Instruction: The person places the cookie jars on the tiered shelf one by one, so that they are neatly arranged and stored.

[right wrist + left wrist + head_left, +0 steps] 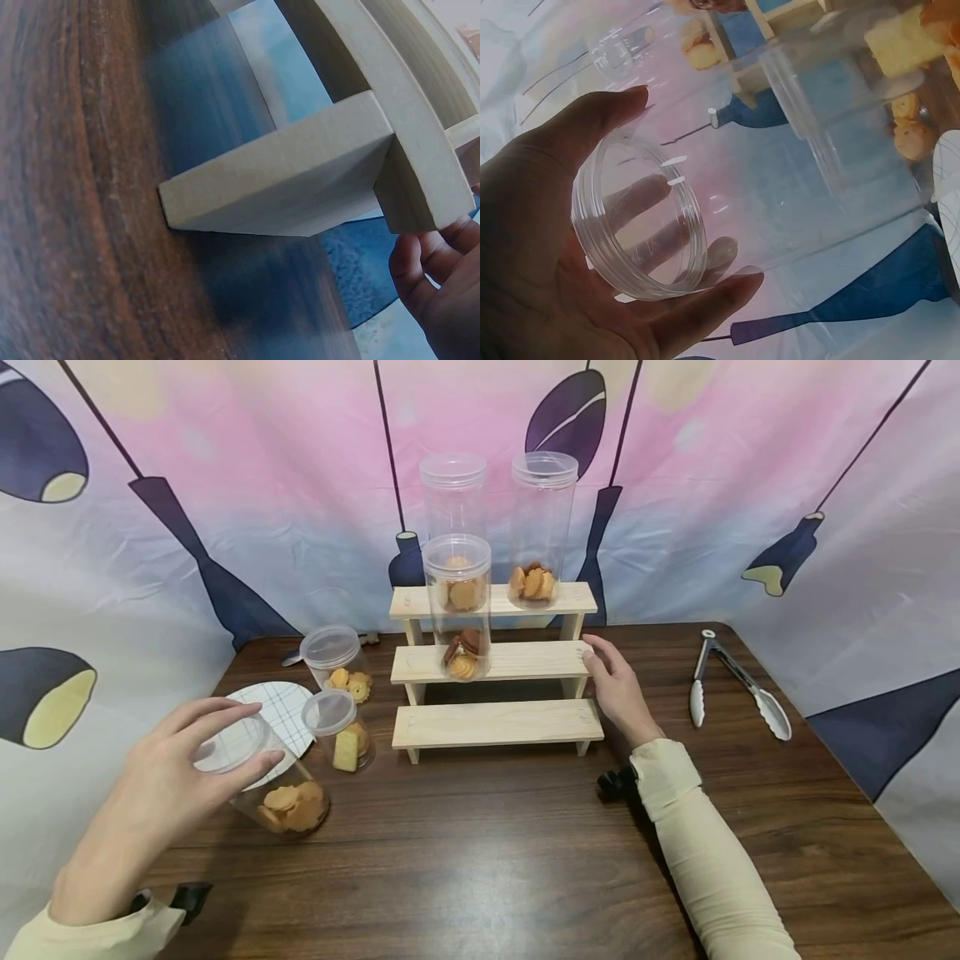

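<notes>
My left hand (176,760) grips the lid end of a clear jar (288,781), thumb on one side and fingers on the other. Round tan cookies lie in the bottom of this jar. In the left wrist view the fingers curl round its clear ridged lid (592,202). At the right end of the middle shelf of a three-step wooden stand (525,660), my right hand (618,689) holds the board's edge with its fingertips. The right wrist view has those fingertips (409,262) against the board's end (431,176); part of the hand is out of frame.
Tall cookie jars (546,522) stand on the stand's top step, and another jar (461,602) on its middle step. Two shorter jars (330,647) and a white checked plate (262,693) sit at the left. Tongs (738,672) lie at the right.
</notes>
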The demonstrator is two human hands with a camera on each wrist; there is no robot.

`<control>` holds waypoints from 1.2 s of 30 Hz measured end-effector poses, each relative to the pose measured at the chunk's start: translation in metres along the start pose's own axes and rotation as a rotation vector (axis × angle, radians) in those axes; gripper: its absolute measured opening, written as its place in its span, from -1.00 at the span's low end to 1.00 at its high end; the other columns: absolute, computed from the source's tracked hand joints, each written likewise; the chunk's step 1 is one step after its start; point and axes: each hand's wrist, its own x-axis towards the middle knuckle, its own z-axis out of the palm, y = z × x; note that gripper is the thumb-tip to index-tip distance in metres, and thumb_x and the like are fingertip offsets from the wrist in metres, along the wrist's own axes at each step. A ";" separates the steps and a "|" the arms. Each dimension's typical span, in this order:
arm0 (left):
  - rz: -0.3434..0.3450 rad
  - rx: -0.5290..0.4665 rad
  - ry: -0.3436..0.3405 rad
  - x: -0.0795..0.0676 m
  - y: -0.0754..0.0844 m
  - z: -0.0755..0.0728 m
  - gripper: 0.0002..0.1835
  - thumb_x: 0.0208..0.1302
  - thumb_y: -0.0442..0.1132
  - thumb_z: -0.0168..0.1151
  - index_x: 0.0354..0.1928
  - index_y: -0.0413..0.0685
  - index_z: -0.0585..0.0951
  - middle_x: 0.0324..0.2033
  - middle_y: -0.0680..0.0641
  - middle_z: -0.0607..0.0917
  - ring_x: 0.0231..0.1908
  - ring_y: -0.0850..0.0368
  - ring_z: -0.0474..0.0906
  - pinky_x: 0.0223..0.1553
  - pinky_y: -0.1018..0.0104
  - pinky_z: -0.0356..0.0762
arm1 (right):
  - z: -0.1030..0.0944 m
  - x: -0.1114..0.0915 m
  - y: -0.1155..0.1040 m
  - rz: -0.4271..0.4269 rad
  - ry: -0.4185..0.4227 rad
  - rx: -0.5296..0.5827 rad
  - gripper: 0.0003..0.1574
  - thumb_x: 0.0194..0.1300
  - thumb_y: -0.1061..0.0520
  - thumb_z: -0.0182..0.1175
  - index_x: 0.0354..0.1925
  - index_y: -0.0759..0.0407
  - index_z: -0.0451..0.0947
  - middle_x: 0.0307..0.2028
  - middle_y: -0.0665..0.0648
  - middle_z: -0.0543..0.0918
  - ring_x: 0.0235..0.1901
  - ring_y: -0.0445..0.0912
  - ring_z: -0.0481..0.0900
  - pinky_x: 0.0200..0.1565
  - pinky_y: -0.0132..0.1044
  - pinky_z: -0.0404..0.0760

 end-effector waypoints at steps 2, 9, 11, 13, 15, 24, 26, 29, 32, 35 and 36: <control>0.014 0.000 0.005 -0.001 0.003 -0.001 -0.39 -0.16 -0.18 0.66 0.05 -0.07 0.71 0.06 -0.15 0.60 -0.03 -0.13 0.52 -0.10 0.93 0.14 | 0.001 0.000 0.000 0.001 -0.002 -0.002 -0.26 0.49 -0.38 -0.09 0.48 -0.16 0.26 -0.05 0.23 0.57 -0.26 0.09 0.53 -0.20 -0.12 0.54; 0.132 -0.006 -0.016 0.000 0.023 -0.002 -0.34 -0.30 -0.23 0.70 0.03 0.00 0.72 0.04 -0.06 0.62 -0.05 0.10 0.52 -0.05 0.89 0.21 | 0.003 0.001 -0.001 0.006 -0.003 0.001 -0.29 0.48 -0.39 -0.10 0.47 -0.23 0.26 -0.07 0.23 0.57 -0.27 0.12 0.52 -0.19 -0.08 0.53; 0.171 -0.027 -0.027 0.004 0.031 -0.001 -0.33 -0.31 -0.22 0.70 0.03 0.04 0.72 0.04 0.00 0.62 -0.02 0.24 0.49 -0.05 0.85 0.24 | 0.003 0.002 -0.002 0.006 -0.001 -0.001 -0.30 0.48 -0.39 -0.10 0.47 -0.25 0.26 -0.06 0.23 0.57 -0.27 0.12 0.52 -0.19 -0.09 0.53; 0.233 -0.052 -0.029 0.010 0.040 0.002 -0.33 -0.30 -0.23 0.69 0.04 0.04 0.73 0.02 0.04 0.63 0.00 0.32 0.47 -0.03 0.79 0.26 | 0.004 0.003 -0.002 0.005 0.000 -0.003 -0.30 0.48 -0.39 -0.10 0.47 -0.25 0.26 -0.04 0.23 0.57 -0.27 0.11 0.52 -0.19 -0.09 0.53; 0.280 -0.088 -0.044 0.017 0.049 0.005 -0.32 -0.27 -0.22 0.68 0.07 0.05 0.72 0.01 0.07 0.64 0.02 0.31 0.48 -0.01 0.73 0.26 | 0.004 0.003 -0.002 0.003 0.000 -0.004 -0.29 0.49 -0.38 -0.11 0.48 -0.22 0.25 -0.03 0.24 0.57 -0.27 0.12 0.52 -0.19 -0.09 0.53; 0.350 -0.165 -0.164 0.049 0.096 0.029 -0.38 -0.08 -0.08 0.64 0.12 0.06 0.69 0.10 0.05 0.59 -0.03 0.15 0.57 -0.12 0.26 0.60 | 0.002 0.003 -0.001 0.002 0.009 -0.015 -0.28 0.50 -0.37 -0.13 0.49 -0.19 0.24 -0.14 0.22 0.55 -0.34 0.15 0.49 -0.24 -0.11 0.51; 0.361 -0.190 -0.179 0.057 0.107 0.034 -0.41 -0.04 -0.05 0.62 0.11 0.06 0.69 0.10 0.05 0.59 -0.01 0.15 0.56 -0.08 0.19 0.60 | 0.001 0.002 -0.001 0.004 0.009 -0.017 -0.28 0.50 -0.39 -0.13 0.48 -0.22 0.24 -0.17 0.20 0.54 -0.36 0.12 0.48 -0.24 -0.10 0.50; 0.398 -0.215 -0.191 0.071 0.124 0.041 -0.44 0.00 -0.02 0.59 0.10 0.06 0.70 0.08 0.05 0.59 0.01 0.13 0.55 -0.02 0.16 0.58 | 0.001 0.000 -0.001 0.007 0.010 -0.029 -0.27 0.49 -0.40 -0.14 0.48 -0.24 0.24 -0.21 0.20 0.54 -0.38 0.08 0.48 -0.24 -0.11 0.50; 0.448 -0.243 -0.182 0.084 0.140 0.047 -0.45 0.04 -0.02 0.57 0.11 0.03 0.69 0.07 0.03 0.60 0.06 0.12 0.54 0.06 0.14 0.54 | 0.001 -0.001 -0.001 0.007 0.015 -0.031 -0.28 0.48 -0.41 -0.14 0.48 -0.25 0.24 -0.22 0.20 0.54 -0.39 0.08 0.48 -0.23 -0.11 0.50; 0.478 -0.266 -0.174 0.094 0.154 0.053 -0.44 0.06 -0.01 0.55 0.12 -0.02 0.69 0.08 -0.01 0.60 0.07 0.10 0.54 0.06 0.14 0.54 | 0.002 -0.001 -0.001 0.004 0.016 -0.027 -0.30 0.49 -0.40 -0.13 0.47 -0.26 0.25 -0.21 0.20 0.55 -0.39 0.08 0.48 -0.24 -0.12 0.51; 0.483 -0.275 -0.171 0.098 0.159 0.055 -0.43 0.06 -0.01 0.55 0.13 -0.03 0.69 0.08 -0.02 0.61 0.07 0.09 0.55 0.05 0.15 0.54 | 0.002 -0.001 -0.002 0.004 0.016 -0.024 -0.31 0.49 -0.39 -0.13 0.47 -0.27 0.25 -0.20 0.20 0.55 -0.39 0.08 0.48 -0.25 -0.12 0.51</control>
